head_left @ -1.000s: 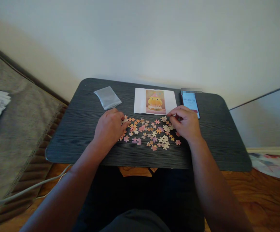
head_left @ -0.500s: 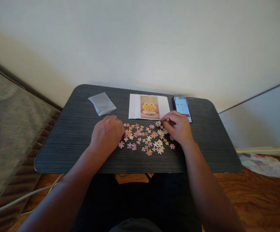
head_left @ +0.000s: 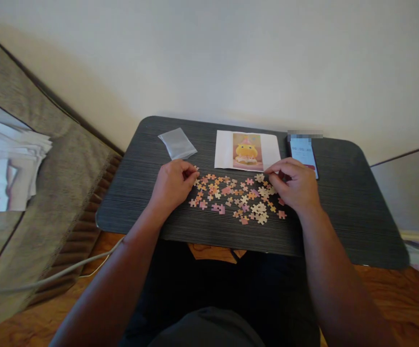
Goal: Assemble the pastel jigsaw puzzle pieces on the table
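The left hand point(head_left: 173, 183) and right hand point(head_left: 295, 185), both pinched narrow, any grip unclear, are flanking flat orange-pink-cream jigsaw pieces point(head_left: 227, 191) on a dark streaked table point(head_left: 343, 197).

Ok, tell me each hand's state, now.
Left hand: partly curled at the puzzle pieces; can't tell if it holds one.
Right hand: partly curled beside them; can't tell if it holds one.

No text can be read with certainty. The slim, dark-edged rectangular smartphone point(head_left: 303, 155), right of centre in the frame, displays a row of digits across its pale, lit screen; blur prevents a reliable reading. Smaller marks beneath are illegible.
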Demonstrator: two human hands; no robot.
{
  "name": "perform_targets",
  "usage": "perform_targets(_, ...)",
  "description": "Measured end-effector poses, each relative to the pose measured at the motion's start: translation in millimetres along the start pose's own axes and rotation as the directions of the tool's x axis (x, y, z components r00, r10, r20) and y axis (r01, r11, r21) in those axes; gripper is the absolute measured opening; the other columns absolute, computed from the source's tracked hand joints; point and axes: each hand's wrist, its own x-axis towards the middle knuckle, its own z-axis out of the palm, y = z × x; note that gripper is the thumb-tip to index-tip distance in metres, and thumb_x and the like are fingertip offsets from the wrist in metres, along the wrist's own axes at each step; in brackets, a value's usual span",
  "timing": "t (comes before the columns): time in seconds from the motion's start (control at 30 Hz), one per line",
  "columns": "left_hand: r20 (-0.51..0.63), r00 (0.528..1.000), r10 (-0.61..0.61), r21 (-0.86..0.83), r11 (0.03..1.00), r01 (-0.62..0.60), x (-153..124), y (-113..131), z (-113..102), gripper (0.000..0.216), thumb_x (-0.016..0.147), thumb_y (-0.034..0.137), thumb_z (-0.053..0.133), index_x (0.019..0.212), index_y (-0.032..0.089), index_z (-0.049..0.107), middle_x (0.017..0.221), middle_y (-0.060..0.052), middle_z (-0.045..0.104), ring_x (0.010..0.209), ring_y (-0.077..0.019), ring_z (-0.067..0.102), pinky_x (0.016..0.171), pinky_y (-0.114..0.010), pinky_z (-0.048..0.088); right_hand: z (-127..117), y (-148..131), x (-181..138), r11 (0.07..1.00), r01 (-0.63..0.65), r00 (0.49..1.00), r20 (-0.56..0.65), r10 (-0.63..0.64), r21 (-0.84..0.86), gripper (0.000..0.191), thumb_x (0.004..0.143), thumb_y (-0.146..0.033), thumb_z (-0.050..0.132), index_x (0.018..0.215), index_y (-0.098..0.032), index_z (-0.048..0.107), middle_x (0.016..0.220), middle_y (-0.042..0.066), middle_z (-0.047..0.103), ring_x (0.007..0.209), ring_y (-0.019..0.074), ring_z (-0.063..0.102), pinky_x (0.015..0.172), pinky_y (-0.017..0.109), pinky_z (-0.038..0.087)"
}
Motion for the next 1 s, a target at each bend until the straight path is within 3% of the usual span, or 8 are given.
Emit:
perform_targets(0.1, 0.016, 1.000, 0.005, -0.034, 0.999, -0.005, -3, -4, -6, 0.013, 0.094, 0.023, 0.073, 0.097, 0.017, 0.084, 0.099, -0.008, 0.084, 0.084, -0.0208, 0.072, 0.086, -0.039, 0.060, -1, -2, 0, 1.000, -0.009, 1.000, 0.008, 0.009, -0.012, 0.017, 0.091, -0.016, 0.072, 0.095, -0.028, 0.083, 0.095, 0.004, 0.078, 0.075, 0.0212, 0.070, 0.069, 0.039, 0.053)
perform_targets(0.27, 0.165, 0.982, 0.095, -0.012, 0.995, -0.095, -7, -4, -15, 0.018, 0.093, 0.023, 0.076, 0.107, 0.018, 0.086, 0.101, -0.008, 0.076, 0.087, -0.0212, 0.071, 0.086, -0.040, 0.059, 0, -3, 1, 1.000, -0.001, 1.000, 0.001, 0.001, -0.024, 0.016, 0.091, -0.016, 0.073, 0.095, -0.028, 0.083, 0.095, 0.004, 0.079, 0.075, 0.0218, 0.070, 0.069, 0.039, 0.052)
perform_targets(0.43, 0.193, 0.969, 0.155, 0.040, 0.985, -0.166, -7, -1, -16, 0.011, 0.095, 0.023, 0.077, 0.104, 0.019, 0.083, 0.105, -0.008, 0.074, 0.092, -0.0227, 0.071, 0.094, -0.042, 0.060, 0, -3, 1, 1.000, -0.014, 1.000, 0.010, 0.014, -0.022, 0.017, 0.091, -0.016, 0.072, 0.094, -0.028, 0.083, 0.094, 0.004, 0.078, 0.074, 0.0211, 0.069, 0.068, 0.039, 0.052)
perform_targets(0.7, 0.253, 0.917, 0.309, 0.168, 0.919, -0.357, -9, 4, -17, 0.029, 0.110, 0.027, 0.055, 0.102, 0.015, 0.081, 0.109, -0.013, 0.073, 0.104, -0.0282, 0.071, 0.099, -0.045, 0.059, -1, -5, 2, 1.000, -0.022, 1.000, 0.017, 0.022, -0.017, 0.016, 0.092, -0.017, 0.071, 0.093, -0.028, 0.083, 0.094, 0.004, 0.078, 0.072, 0.0199, 0.068, 0.068, 0.039, 0.052)
perform_targets(0.93, 0.101, 0.972, 0.213, 0.142, 0.964, -0.226, -10, -1, -8, 0.027, 0.108, 0.027, 0.056, 0.087, 0.018, 0.070, 0.097, -0.009, 0.069, 0.095, -0.0247, 0.067, 0.094, -0.040, 0.058, -1, -5, 2, 0.999, -0.036, 0.999, 0.018, 0.036, -0.013, 0.015, 0.092, -0.019, 0.071, 0.092, -0.029, 0.082, 0.093, 0.003, 0.077, 0.074, 0.0204, 0.068, 0.069, 0.040, 0.052)
perform_targets(1.0, 0.085, 0.977, 0.195, 0.144, 0.968, -0.205, -11, -4, -5, 0.018, 0.105, 0.026, 0.061, 0.093, 0.018, 0.071, 0.101, -0.010, 0.069, 0.099, -0.0257, 0.068, 0.097, -0.041, 0.058, -1, -6, 1, 1.000, -0.021, 0.999, 0.037, 0.020, 0.007, 0.015, 0.093, -0.019, 0.070, 0.094, -0.029, 0.082, 0.095, 0.003, 0.077, 0.077, 0.0210, 0.069, 0.071, 0.040, 0.054)
